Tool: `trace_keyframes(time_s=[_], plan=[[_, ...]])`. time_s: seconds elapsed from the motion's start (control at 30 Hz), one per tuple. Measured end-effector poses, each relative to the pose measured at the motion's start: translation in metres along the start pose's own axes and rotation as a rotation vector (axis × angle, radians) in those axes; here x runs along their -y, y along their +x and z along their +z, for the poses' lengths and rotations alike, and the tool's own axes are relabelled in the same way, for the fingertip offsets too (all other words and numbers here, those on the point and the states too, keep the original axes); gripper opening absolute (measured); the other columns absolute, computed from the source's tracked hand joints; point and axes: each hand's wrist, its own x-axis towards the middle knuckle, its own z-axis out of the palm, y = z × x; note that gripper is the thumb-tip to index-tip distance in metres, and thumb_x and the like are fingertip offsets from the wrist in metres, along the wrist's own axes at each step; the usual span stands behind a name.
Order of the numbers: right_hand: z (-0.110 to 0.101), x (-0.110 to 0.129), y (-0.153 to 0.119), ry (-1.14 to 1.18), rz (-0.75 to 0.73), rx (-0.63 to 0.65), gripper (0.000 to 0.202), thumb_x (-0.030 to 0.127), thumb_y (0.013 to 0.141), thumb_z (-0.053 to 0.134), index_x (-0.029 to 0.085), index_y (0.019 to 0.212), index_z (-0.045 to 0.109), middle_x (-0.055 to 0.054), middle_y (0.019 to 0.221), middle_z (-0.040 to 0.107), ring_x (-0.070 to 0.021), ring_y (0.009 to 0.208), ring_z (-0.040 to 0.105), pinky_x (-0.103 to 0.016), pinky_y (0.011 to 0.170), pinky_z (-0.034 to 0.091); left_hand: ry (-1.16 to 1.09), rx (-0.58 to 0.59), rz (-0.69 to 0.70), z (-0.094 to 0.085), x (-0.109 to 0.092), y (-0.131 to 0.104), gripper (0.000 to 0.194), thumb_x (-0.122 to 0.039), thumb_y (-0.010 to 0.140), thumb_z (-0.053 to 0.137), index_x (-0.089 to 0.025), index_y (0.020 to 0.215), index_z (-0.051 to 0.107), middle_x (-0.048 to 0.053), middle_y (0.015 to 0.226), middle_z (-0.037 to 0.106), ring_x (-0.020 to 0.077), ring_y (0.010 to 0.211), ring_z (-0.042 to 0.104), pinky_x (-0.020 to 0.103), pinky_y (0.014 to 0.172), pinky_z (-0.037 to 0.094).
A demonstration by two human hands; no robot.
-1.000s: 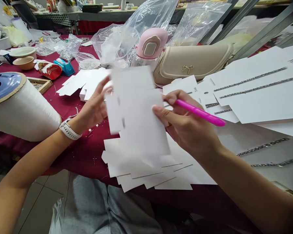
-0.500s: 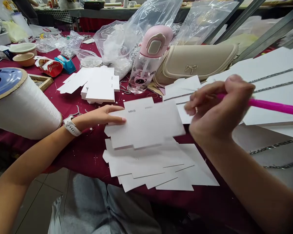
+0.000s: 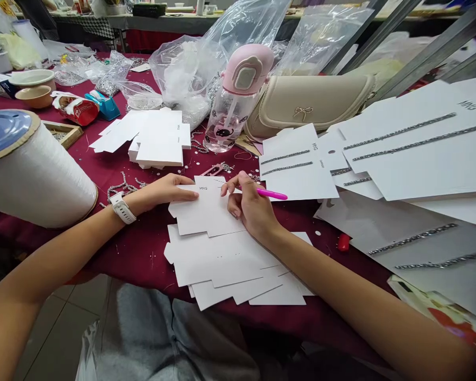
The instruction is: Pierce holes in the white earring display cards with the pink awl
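A white notched card (image 3: 194,211) printed "MNG" lies at the middle, on top of more white cards (image 3: 210,264) spread near the table's front edge. My left hand (image 3: 170,191), wearing a white watch, grips its upper left edge, thumb on top and the other fingers partly hidden. In my right hand (image 3: 249,203) is a bright pink pen (image 3: 272,194), its back end pointing right. The fingers rest over the card's right part, and I cannot make out the pen's tip.
Cards with silver chains (image 3: 287,161) lie to the right. Behind stand a pink-lidded bottle (image 3: 234,100) and a beige bag (image 3: 309,100). A large thread spool (image 3: 39,174) is at left, near a white card stack (image 3: 158,143). A red object (image 3: 343,242) lies at right.
My right hand has come down and left with the pen, from above the table onto the card. The card has lowered and shifted slightly left in my left hand.
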Motion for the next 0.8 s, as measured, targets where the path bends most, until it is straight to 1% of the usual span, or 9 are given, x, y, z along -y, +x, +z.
trace_keyframes(time_s=[0.1,0.17,0.3,0.43,0.63,0.8], plan=[[0.0014,-0.0015,-0.0003,-0.024,-0.016,0.036,0.038,0.048,0.082,0.039,0.017,0.059,0.043,0.003,0.067,0.052,0.0006,0.03,0.023,-0.021,0.032,0.011,0.015,0.005,0.012,-0.0001,0.001,0.0007,0.027,-0.03,0.069,0.059,-0.011,0.089,0.061,0.004,0.083,0.062,0.0123,0.069,0.056,0.022,0.059,0.041],[0.0024,-0.0021,-0.0006,-0.041,-0.03,0.045,0.039,0.049,0.08,0.041,0.017,0.059,0.044,0.002,0.066,0.052,0.0004,0.031,0.021,-0.021,0.033,0.01,0.032,0.005,0.025,-0.0005,0.0016,0.0008,0.027,-0.031,0.07,0.059,-0.012,0.088,0.061,0.003,0.083,0.061,0.0119,0.069,0.055,0.021,0.059,0.041],[0.0031,-0.0009,-0.0011,-0.124,-0.042,0.062,0.041,0.052,0.079,0.042,0.016,0.058,0.046,0.002,0.061,0.05,-0.0009,0.034,0.02,-0.022,0.034,0.012,0.078,-0.007,0.042,-0.001,0.0031,0.0008,0.028,-0.035,0.07,0.059,-0.012,0.087,0.061,0.003,0.082,0.061,0.0118,0.068,0.055,0.02,0.058,0.039],[0.0017,0.0001,-0.0004,-0.237,-0.061,0.115,0.044,0.054,0.08,0.038,0.016,0.059,0.049,0.004,0.051,0.042,-0.0032,0.036,0.021,-0.022,0.036,0.015,0.086,-0.008,0.04,-0.0009,0.005,0.0011,0.032,-0.038,0.07,0.059,-0.013,0.089,0.061,0.003,0.083,0.061,0.0121,0.068,0.055,0.021,0.057,0.039],[0.0009,-0.0005,0.0007,-0.287,-0.09,0.145,0.042,0.05,0.081,0.039,0.016,0.059,0.05,0.002,0.06,0.049,-0.0041,0.04,0.026,-0.022,0.039,0.018,0.042,-0.004,0.047,0.0001,0.0067,0.0017,0.034,-0.04,0.07,0.06,-0.013,0.09,0.061,0.004,0.086,0.063,0.0123,0.069,0.057,0.021,0.057,0.041],[0.0017,-0.0018,0.0029,-0.27,-0.098,0.183,0.041,0.048,0.083,0.037,0.016,0.06,0.05,0.003,0.059,0.047,-0.0035,0.04,0.024,-0.021,0.038,0.017,0.05,-0.046,0.024,0.0014,0.0059,0.0031,0.037,-0.039,0.068,0.062,-0.013,0.093,0.062,0.006,0.094,0.063,0.0145,0.076,0.058,0.022,0.062,0.044]])
